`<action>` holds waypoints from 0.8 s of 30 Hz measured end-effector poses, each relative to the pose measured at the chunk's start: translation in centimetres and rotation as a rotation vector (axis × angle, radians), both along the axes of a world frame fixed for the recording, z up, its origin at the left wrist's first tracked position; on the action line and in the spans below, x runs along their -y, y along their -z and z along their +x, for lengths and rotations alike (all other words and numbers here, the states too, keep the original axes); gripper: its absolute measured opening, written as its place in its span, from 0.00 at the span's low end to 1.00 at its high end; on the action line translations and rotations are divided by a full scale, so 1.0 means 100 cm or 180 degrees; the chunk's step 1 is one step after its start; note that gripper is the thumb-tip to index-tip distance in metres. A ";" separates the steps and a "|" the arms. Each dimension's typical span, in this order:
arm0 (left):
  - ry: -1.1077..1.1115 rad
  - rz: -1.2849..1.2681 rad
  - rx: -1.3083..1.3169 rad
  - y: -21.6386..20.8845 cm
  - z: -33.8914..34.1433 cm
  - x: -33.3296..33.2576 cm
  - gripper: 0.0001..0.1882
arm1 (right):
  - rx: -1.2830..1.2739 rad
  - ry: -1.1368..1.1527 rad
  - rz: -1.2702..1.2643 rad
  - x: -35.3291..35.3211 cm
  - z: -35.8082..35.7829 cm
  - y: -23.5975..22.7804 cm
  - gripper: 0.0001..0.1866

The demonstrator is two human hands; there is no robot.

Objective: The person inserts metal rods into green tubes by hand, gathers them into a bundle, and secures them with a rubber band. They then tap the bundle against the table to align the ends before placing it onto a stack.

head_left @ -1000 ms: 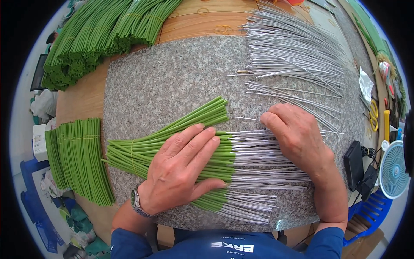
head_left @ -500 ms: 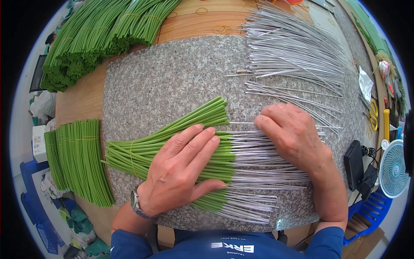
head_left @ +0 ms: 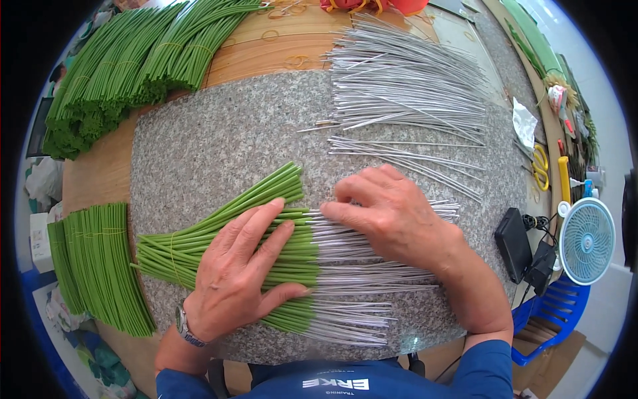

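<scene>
A fanned bundle of thin green tubes [head_left: 266, 189], tied with a rubber band [head_left: 173, 249] at its left end, lies on a speckled stone slab [head_left: 199, 143]. Silvery wires [head_left: 362, 282] stick out of the right ends of many tubes; the upper cluster of tubes shows none. My left hand [head_left: 236, 266] lies flat across the bundle, fingers stretched out and thumb apart. Just right of the tube ends, my right hand [head_left: 389, 209] is closed in a pinch on a thin wire, mostly hidden by the fingers.
Loose wires [head_left: 405, 86] are heaped at the back right, with a smaller group [head_left: 405, 158] nearer. Banded green tubes lie in a pile [head_left: 133, 66] at the back left and a stack [head_left: 103, 266] at the left. Yellow scissors [head_left: 541, 166], a black box [head_left: 515, 245] and a fan [head_left: 587, 243] stand right.
My right hand has moved left along the wire, closer to the tube ends. My left hand stays on the bundle. The whole view has shifted, so everything appears further left and slightly lower.
</scene>
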State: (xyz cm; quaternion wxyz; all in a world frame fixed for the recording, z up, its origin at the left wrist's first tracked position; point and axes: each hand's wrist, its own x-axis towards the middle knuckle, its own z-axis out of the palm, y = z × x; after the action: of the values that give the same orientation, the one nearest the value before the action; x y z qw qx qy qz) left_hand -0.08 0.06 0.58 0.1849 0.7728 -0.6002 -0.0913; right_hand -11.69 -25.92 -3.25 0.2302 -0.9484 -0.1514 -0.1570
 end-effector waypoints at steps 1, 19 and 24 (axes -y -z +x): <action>-0.0004 -0.0014 0.0001 0.000 0.000 0.000 0.44 | 0.0117 0.0202 -0.0008 0.006 -0.002 0.000 0.11; 0.0104 0.0059 0.0045 0.001 0.001 0.003 0.44 | 0.0437 0.0740 -0.0350 0.044 -0.008 -0.002 0.07; 0.0111 0.0126 0.0081 0.001 0.002 0.001 0.45 | 0.0165 0.0460 -0.0362 0.027 -0.010 -0.004 0.08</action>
State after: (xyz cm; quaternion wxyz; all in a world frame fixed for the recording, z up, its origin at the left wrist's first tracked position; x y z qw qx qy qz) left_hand 0.09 -0.09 0.49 0.1604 0.7668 -0.6140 -0.0966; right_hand -12.69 -28.65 -2.83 0.1601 -0.9640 -0.0972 -0.1888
